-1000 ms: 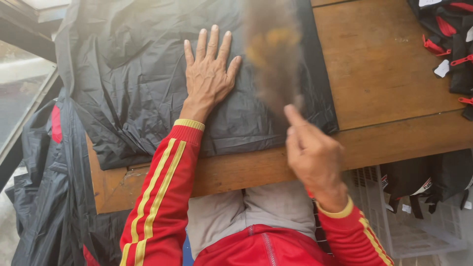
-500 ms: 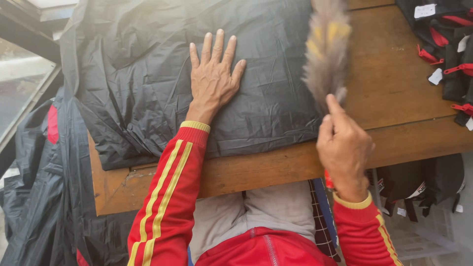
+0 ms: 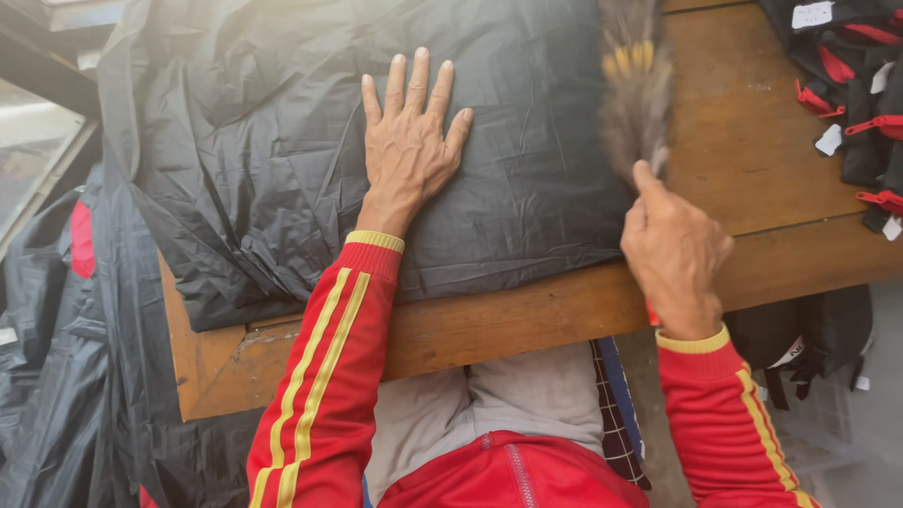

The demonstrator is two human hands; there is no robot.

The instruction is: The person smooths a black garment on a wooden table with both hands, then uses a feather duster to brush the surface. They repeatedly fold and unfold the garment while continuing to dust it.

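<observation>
the left hand (image 3: pixel 409 141) lies flat, fingers spread, on the black fabric (image 3: pixel 282 169). to its right the right hand (image 3: pixel 673 249) grips a feather brush (image 3: pixel 635 94) (blurred) at the fabric's edge. a hard sweep could bunch loose fabric.

Garment workshop: worn wooden worktop (image 3: pixel 752 141), black waterproof fabric (image 3: pixel 282 141) spread flat, tagged black-and-red finished pieces (image 3: pixel 851 85) stacked, more fabric heaped below (image 3: pixel 66 376).
</observation>
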